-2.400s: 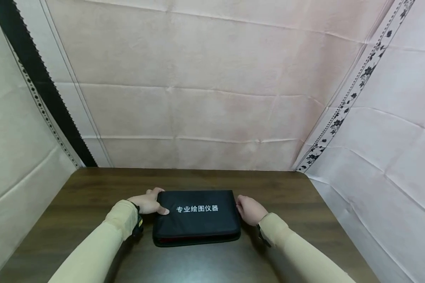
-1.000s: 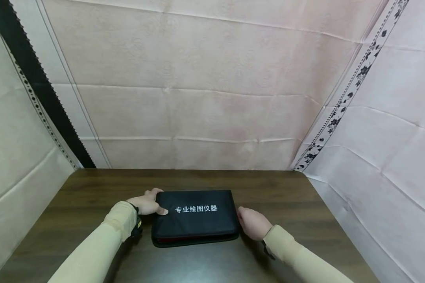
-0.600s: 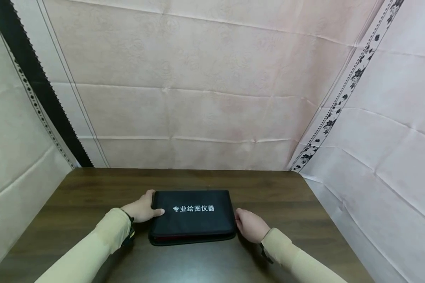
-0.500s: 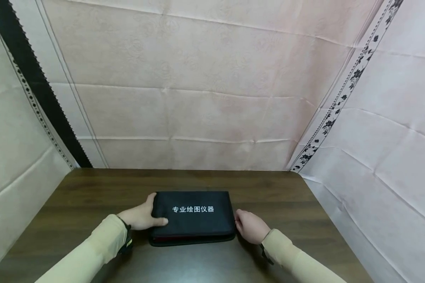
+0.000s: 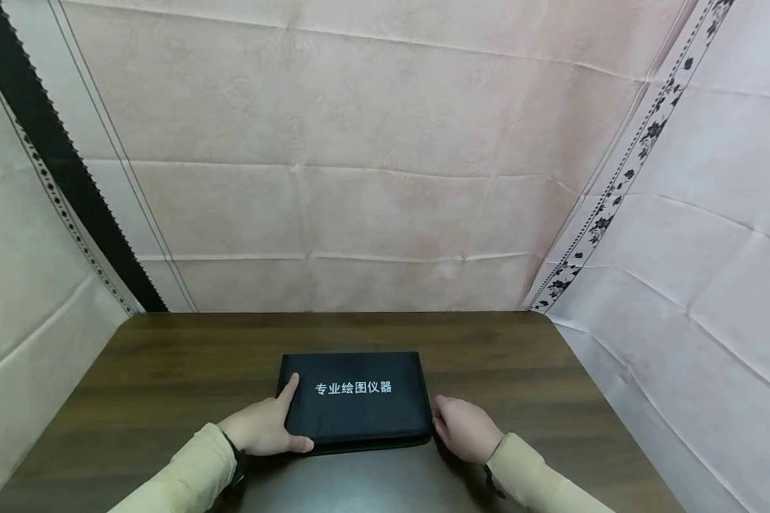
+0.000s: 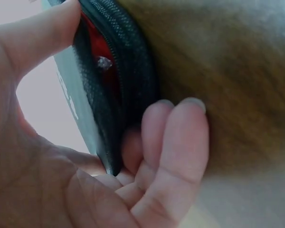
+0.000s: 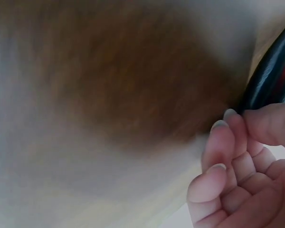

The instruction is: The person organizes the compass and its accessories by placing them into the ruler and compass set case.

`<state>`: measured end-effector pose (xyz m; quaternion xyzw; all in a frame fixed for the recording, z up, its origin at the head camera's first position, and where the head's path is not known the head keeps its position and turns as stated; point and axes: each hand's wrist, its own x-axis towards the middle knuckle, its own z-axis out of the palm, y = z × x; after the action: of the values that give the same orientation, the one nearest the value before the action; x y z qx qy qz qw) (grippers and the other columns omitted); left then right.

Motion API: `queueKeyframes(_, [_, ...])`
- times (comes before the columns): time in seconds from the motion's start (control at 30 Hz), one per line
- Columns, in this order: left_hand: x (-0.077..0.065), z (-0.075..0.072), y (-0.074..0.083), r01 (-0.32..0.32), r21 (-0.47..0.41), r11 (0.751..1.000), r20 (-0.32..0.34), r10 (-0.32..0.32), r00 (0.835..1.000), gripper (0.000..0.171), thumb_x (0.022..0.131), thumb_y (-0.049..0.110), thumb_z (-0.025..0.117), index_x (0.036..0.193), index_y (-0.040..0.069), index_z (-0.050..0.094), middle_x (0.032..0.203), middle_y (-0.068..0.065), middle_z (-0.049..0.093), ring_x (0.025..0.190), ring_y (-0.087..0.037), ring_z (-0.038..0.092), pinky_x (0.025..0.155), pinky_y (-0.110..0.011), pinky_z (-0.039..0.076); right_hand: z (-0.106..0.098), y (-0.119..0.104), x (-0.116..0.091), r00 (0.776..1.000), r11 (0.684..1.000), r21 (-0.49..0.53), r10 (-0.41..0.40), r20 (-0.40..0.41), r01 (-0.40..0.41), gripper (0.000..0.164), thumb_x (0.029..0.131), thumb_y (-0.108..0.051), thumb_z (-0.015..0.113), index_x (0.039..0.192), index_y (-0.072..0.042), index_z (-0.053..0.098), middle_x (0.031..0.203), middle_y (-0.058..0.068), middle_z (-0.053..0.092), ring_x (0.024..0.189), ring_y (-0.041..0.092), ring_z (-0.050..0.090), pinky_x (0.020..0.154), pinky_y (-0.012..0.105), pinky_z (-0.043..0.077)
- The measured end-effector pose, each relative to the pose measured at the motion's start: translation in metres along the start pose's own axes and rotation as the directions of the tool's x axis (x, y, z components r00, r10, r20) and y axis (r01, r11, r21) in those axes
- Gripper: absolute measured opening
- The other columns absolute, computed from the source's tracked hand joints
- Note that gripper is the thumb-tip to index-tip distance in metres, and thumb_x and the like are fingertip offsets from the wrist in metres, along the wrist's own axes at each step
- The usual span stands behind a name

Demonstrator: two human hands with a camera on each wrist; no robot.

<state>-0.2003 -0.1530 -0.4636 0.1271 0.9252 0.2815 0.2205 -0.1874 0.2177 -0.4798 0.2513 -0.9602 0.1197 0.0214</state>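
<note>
A flat black zip case (image 5: 359, 399) with white Chinese lettering lies on the table. My left hand (image 5: 266, 424) holds its near left corner, thumb at the front edge and a finger across the cover. In the left wrist view, the zip's teeth (image 6: 111, 35) are parted there, showing red lining (image 6: 99, 42) and something small and shiny inside. My right hand (image 5: 467, 427) is at the right edge, thumb and fingertips pinched against the case (image 7: 268, 78). What exactly lies between those fingertips is hidden. A red strip also shows beside them in the right wrist view.
The dark wood-grain table (image 5: 186, 363) extends around the case on all sides. Pale cloth hangs behind it (image 5: 372, 142) and at both sides, with a black band (image 5: 70, 157) at the left and a floral border (image 5: 622, 178) at the right.
My left hand has slid along the case's left side from the far corner to the near one. My right hand has moved nearer along the right edge, still pinching.
</note>
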Motion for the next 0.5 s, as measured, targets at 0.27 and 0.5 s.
queueKeyframes(0.27, [0.000, -0.001, 0.002, 0.000, -0.001, 1.000, -0.003, 0.000, 1.000, 0.126, 0.070, 0.056, 0.080, 0.154, 0.005, 0.003, 0.126, -0.030, 0.054, 0.108, -0.034, 0.058, 0.089, -0.053, 0.043, -0.009, -0.020, -0.016, 1.000, 1.000, -0.019, -0.008, -0.010, 0.008, 0.018, 0.085, -0.011, 0.068, 0.073, -0.017, 0.057, 0.061, -0.013, 0.046, 0.051, 0.002, 0.039, 0.049, 0.024, 0.037])
queueKeyframes(0.5, [0.001, -0.001, 0.000, -0.003, -0.001, 1.000, 0.004, 0.003, 1.000, 0.125, 0.070, 0.055, 0.081, 0.154, 0.005, 0.004, 0.123, -0.028, 0.057, 0.105, -0.033, 0.059, 0.087, -0.052, 0.044, -0.003, -0.038, -0.015, 0.998, 0.997, -0.043, -0.066, -0.005, 0.066, 0.023, 0.084, -0.011, 0.070, 0.069, -0.020, 0.055, 0.060, -0.015, 0.045, 0.050, 0.000, 0.038, 0.048, 0.021, 0.036])
